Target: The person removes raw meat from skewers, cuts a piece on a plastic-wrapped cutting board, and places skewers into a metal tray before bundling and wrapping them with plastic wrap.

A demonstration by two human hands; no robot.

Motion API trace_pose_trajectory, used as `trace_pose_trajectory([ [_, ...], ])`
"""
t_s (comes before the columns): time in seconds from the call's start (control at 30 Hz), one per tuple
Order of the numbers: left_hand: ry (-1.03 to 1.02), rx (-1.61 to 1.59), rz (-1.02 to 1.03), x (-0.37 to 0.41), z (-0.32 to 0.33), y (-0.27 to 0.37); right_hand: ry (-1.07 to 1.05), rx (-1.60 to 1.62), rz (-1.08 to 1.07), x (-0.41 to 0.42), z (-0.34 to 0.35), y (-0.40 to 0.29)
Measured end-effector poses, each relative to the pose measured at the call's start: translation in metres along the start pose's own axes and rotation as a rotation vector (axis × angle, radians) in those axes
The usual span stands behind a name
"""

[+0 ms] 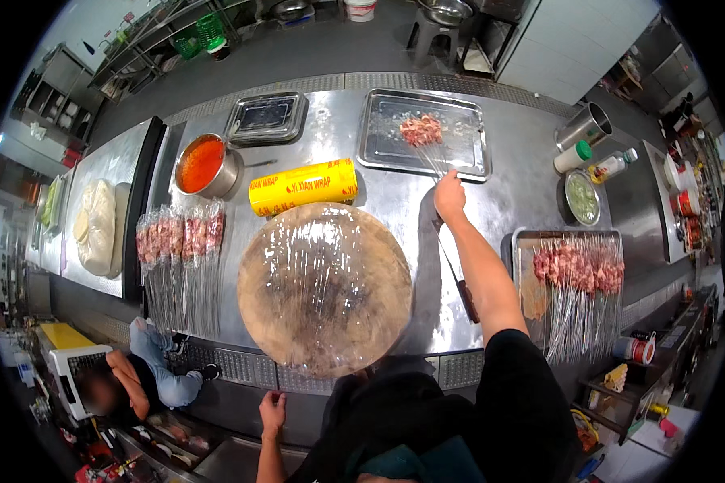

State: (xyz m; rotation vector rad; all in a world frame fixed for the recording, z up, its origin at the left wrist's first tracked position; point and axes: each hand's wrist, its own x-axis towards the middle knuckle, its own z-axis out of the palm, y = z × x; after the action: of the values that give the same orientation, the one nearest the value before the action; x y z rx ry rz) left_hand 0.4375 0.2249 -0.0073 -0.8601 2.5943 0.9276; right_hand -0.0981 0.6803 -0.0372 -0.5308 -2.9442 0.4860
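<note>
My right hand [450, 196] is closed on the metal ends of several meat skewers [422, 130], whose meat rests in a steel tray [465, 102]. My left hand [273, 414] hangs low at the near side of the table, fingers slightly curled; whether it holds anything is unclear. Between the hands lies a round wooden chopping board [326, 290] covered in clear plastic film. Behind it is a yellow roll of plastic wrap [302, 186]. Film-wrapped meat skewers [181, 235] lie at the left, and unwrapped skewers [580, 265] fill a tray at the right. A knife [456, 271] lies beside my right forearm.
A steel pot of red sauce [203, 166] and a lidded tray [266, 118] stand at the back left. At the right are a steel cylinder [583, 127], two bottles and a bowl of green food [582, 198]. A person [151, 380] sits beyond the table, lower left.
</note>
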Motion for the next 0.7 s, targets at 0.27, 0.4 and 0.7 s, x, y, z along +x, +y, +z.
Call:
trace_pose_trajectory([
  [0.27, 0.258, -0.048, -0.014, 0.015, -0.05, 0.029, 0.027, 0.307, -0.074, 0.003, -0.063, 0.007],
  [0.4, 0.357, -0.125, 0.222, 0.039, -0.081, 0.122, -0.193, 1.03, -0.034, -0.07, -0.114, -0.006],
  [0.7, -0.807, -0.994, 0.448, -0.03, -0.018, 0.282, -0.808, 1.685, 0.304, -0.431, -0.214, -0.057],
])
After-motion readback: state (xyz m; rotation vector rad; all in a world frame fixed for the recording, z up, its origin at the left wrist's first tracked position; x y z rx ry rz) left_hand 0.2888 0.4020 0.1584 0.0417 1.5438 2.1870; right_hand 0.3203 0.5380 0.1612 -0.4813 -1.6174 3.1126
